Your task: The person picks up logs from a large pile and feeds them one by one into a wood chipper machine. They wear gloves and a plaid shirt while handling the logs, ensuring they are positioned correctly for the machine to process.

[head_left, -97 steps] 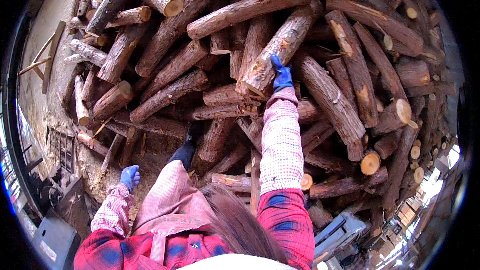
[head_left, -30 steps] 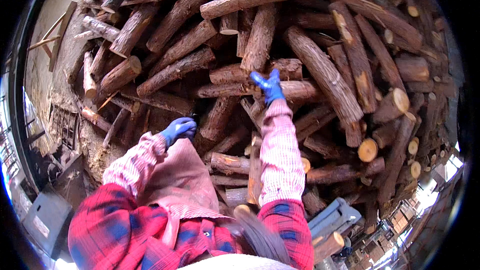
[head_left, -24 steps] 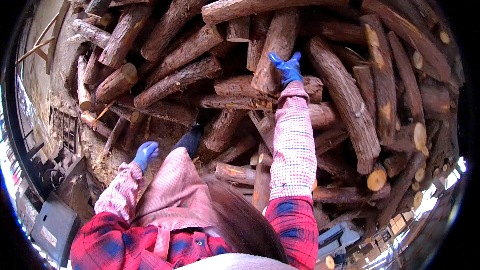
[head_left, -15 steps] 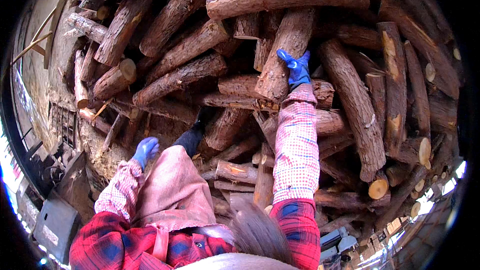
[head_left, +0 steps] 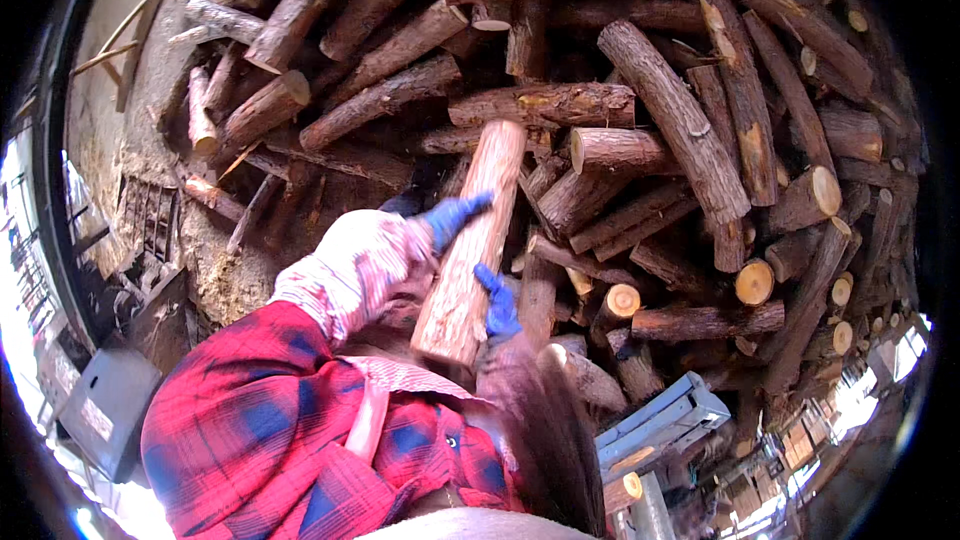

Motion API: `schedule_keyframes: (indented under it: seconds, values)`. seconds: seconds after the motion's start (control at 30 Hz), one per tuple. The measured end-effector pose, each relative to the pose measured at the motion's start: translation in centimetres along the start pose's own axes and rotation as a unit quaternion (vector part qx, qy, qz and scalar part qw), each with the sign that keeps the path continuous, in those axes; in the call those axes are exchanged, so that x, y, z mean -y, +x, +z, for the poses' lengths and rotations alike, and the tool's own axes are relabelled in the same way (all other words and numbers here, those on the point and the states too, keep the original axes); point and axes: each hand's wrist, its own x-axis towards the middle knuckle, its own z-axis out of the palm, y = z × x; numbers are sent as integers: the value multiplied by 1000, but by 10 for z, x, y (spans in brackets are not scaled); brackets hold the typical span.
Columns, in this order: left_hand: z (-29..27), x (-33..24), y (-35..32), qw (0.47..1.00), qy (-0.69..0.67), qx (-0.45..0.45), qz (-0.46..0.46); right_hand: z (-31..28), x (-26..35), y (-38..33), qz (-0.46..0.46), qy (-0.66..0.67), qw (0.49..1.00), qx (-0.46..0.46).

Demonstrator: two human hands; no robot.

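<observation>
A reddish log (head_left: 470,240) with part of its bark stripped is lifted off a big heap of cut logs (head_left: 640,130), its near end close to my chest. My left hand (head_left: 455,215), in a blue glove, grips its left side near the middle. My right hand (head_left: 498,302), also in a blue glove, holds it lower down on the right side. Both arms wear pink checked sleeves under a red and blue plaid top.
The log pile fills the upper and right parts of the view, cut ends facing right. At left is bare dirt ground (head_left: 215,260) with wooden slats (head_left: 150,220) and loose sticks. A blue metal frame (head_left: 665,425) stands at lower right and a dark box (head_left: 105,405) at lower left.
My right hand was up on a log in the pile and my left hung low. Now both hands hold a log pulled free and drawn toward my body.
</observation>
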Motion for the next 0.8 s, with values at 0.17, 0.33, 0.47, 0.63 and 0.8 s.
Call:
schedule_keyframes:
  seconds: [0.17, 0.33, 0.47, 0.63, 0.8]
  values:
    - [12, 131, -22, 982, 84, -61, 159, -92, -90, -69, -141, -21, 985, 99]
    - [138, 201, -87, 929, 152, 155, 301, -129, -61, -201, -426, -245, 867, 84]
    - [251, 277, -138, 807, 370, 287, 360, -165, -58, -361, -614, -271, 738, -72]
    - [301, 385, -187, 706, 444, 376, 404, -248, -4, -506, -660, -300, 669, -163]
    - [252, 410, -160, 732, 523, 311, 306, -340, 30, -537, -549, -445, 509, -491]
